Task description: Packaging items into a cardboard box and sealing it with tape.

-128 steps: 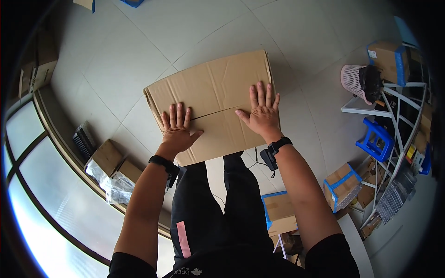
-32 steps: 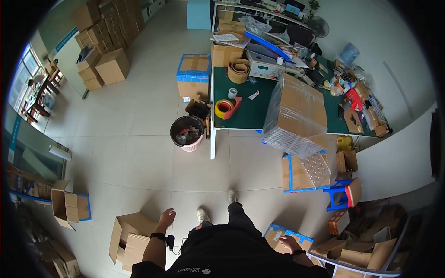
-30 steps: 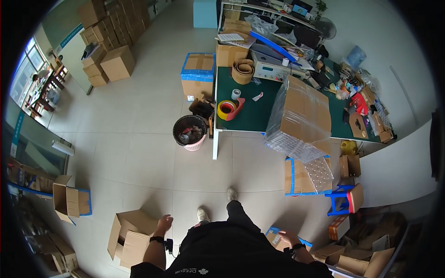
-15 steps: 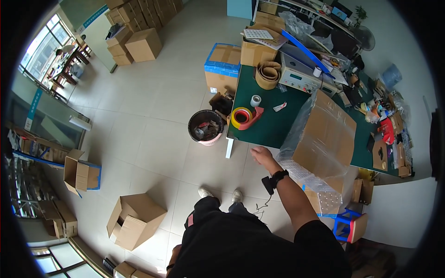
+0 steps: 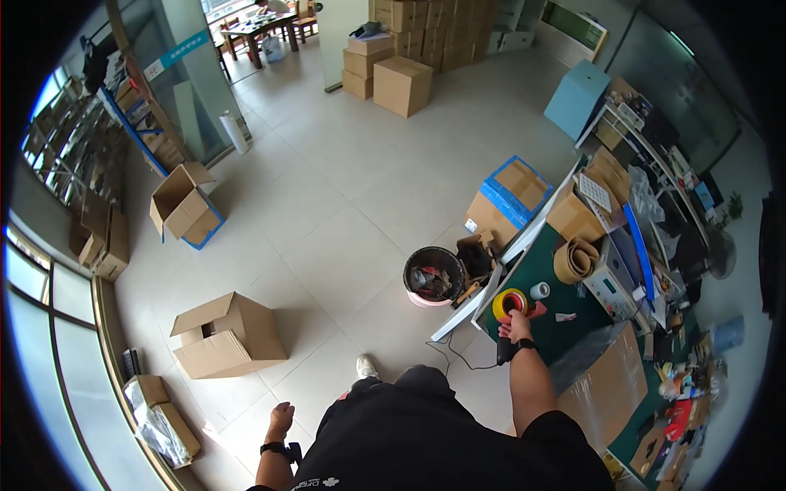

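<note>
On the green workbench [image 5: 565, 335] at the right, a tape dispenser [image 5: 499, 308] holds a yellow roll and has a red handle part. My right hand [image 5: 517, 327] reaches over the bench corner, its fingers curled onto the near rim of the dispenser. A dark band with a small black device sits on that wrist. My left hand [image 5: 281, 417] hangs low at my left side, its fingers curled in and nothing visible in them. Beside the dispenser stand a small white roll [image 5: 539, 290] and a small printed slip [image 5: 565, 317].
A plastic-wrapped carton [image 5: 602, 385] lies on the bench near my right arm. A bin [image 5: 434, 276] with scraps stands by the bench leg, next to a blue-taped box [image 5: 508, 196]. An open carton [image 5: 229, 337] sits on the floor at left. A cable [image 5: 463, 360] dangles beneath the bench corner.
My view has swung to the left. The right hand has moved from in front of the bench onto the tape dispenser. My left hand has come out further into view.
</note>
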{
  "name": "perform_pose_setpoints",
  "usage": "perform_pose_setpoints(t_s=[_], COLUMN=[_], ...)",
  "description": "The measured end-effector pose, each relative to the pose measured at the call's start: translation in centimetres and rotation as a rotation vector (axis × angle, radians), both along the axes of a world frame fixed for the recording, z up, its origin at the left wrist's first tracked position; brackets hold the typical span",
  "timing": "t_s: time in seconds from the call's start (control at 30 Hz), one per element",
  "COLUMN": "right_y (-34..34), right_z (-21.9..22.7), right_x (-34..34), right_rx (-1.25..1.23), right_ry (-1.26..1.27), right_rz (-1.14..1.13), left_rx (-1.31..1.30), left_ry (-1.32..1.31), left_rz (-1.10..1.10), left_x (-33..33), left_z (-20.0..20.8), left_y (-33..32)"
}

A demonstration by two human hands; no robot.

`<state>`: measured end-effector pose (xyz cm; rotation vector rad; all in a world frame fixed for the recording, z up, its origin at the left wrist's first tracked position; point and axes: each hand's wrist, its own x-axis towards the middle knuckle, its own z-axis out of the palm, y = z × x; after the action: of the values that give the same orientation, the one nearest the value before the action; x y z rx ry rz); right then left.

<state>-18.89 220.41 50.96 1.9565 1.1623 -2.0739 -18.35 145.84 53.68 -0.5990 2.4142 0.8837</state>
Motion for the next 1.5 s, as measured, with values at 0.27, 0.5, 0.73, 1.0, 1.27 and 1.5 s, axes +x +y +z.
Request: perform_pose_setpoints(t_s=[0.27, 0.5, 0.73, 1.0, 1.27, 1.5], right_y=[-0.4, -5.6, -18.6, -30.0, -35.6, -50.1], right_z=[-1.8, -0.3, 2.5, 3.0, 4.2, 9.9], right_x=[5.1, 5.1, 4.1, 5.6, -0.5, -15.6], right_rx=[-0.006, 0.000, 0.227, 0.959, 0.478, 0.667], right_ry=[0.134, 0.298, 0.439, -0.020, -0.339, -0.062], right_rz=[0.101, -0.019, 0.521, 2.172, 1.855, 1.948], left_rx=[-0.157, -0.210, -0.105, 0.039, -0.037, -0.028], left_ry=[-0.089, -0.566, -0.196, -0.025, -0.235, -0.284], left_rz=[0.164, -0.424, 0.186, 0.474, 0.856, 0.969], left_x=[16.3, 27.5, 25.7, 27.8, 37.1, 31.1], left_z=[2.7, 0.5, 1.7, 2.4, -0.4, 1.4], left_y=[3.1, 5.4, 2.9, -7.7, -20.5, -26.8])
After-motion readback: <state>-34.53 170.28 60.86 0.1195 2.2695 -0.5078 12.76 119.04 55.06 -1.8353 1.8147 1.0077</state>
